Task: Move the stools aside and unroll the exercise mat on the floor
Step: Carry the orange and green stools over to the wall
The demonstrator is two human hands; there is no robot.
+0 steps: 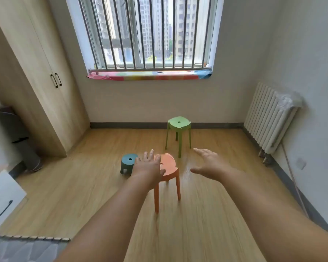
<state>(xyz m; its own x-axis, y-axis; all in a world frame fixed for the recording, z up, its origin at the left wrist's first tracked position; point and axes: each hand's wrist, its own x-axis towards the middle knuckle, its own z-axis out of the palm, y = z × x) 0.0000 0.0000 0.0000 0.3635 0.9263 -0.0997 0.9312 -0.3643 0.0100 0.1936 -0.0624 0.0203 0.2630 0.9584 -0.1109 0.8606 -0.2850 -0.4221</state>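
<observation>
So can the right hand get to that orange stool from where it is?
Probably yes. The right hand is open, just beside the orange stool, with only bare floor between them; the left hand already hovers over its seat.

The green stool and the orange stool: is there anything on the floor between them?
No. In the head view, only bare wooden floor separates the green stool from the orange stool. The small blue stool stands off to the orange one's left.

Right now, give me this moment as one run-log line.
phase: reaching | left hand: open, over orange stool | right hand: open, beside it | green stool, blue stool: standing | mat: not identified
</observation>
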